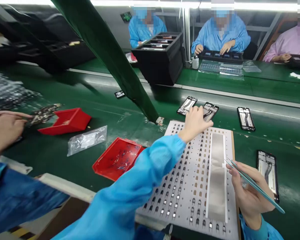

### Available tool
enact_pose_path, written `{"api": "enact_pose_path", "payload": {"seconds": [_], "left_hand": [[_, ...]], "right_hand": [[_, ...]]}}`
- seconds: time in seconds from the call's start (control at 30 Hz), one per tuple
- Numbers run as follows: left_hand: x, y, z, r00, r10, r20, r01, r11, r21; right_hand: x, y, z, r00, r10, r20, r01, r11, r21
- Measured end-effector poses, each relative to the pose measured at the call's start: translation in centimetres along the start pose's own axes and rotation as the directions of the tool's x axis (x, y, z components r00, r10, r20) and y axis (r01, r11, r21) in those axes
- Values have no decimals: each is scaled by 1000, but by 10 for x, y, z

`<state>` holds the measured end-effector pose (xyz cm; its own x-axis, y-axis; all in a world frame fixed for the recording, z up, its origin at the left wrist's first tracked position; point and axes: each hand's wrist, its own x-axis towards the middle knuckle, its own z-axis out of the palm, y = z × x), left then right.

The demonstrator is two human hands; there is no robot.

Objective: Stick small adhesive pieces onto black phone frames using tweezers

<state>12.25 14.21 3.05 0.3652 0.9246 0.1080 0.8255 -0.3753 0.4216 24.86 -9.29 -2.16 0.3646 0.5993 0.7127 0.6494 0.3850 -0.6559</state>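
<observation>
My left hand (195, 122) reaches forward over the far edge of a grey sheet (190, 186) lined with rows of small metal parts. Its fingers close on the near end of a black phone frame (211, 111) that lies on the green belt (265, 140). My right hand (248, 193) rests at the sheet's right edge. It pinches teal tweezers (255, 185), tips pointing left over a silvery strip (217, 173) on the sheet.
More phone frames lie on the belt (187, 105), (246, 118), (268, 173). Two red trays (117, 158), (67, 120) and a plastic bag (86, 140) sit to the left. A co-worker's hand (2, 130) works at far left. A green strut (115, 56) slants across. Black stacked trays (162, 56) stand behind.
</observation>
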Motion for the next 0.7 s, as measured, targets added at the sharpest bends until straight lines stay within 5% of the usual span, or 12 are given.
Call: {"api": "enact_pose_path", "payload": {"seconds": [0.13,0.3,0.57,0.7], "left_hand": [[75,12,44,996,-85,3,84,992,91],[97,1,74,993,-117,0,115,978,173],[107,-57,39,957,-290,-25,288,929,235],[113,-61,19,958,-285,28,271,934,234]], "right_hand": [[-3,11,1,999,-11,31,13,999,-52],[-1,8,0,996,-37,85,43,997,-68],[7,-3,0,993,-74,94,80,995,-60],[7,6,0,996,-45,79,50,997,-63]]}}
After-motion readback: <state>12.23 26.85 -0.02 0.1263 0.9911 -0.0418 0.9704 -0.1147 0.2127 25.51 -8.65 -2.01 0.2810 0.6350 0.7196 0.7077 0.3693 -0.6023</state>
